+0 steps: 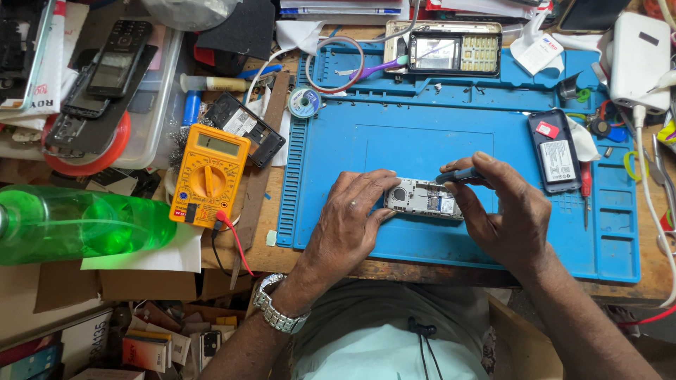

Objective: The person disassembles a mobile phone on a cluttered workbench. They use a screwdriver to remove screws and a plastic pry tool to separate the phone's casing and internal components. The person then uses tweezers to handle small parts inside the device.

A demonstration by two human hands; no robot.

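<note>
left hand (pixel 348 218) steadies opened phone (pixel 424 199) (on blue mat (pixel 422 141)) — right hand (pixel 501 204) grips screwdriver (pixel 458 176)

A yellow multimeter (pixel 210 174) lies beside a blue repair mat (pixel 394 151) on a cluttered surface (pixel 451 271), with a green bottle (pixel 84 224), solder spool (pixel 305 102) and white charger (pixel 639 60) nearby.

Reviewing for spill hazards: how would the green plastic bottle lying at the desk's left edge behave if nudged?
The green bottle lies on its side, so it would probably roll. Its clear plastic suggests it is light and shifts easily. The yellow multimeter beside it might stop it.
</note>
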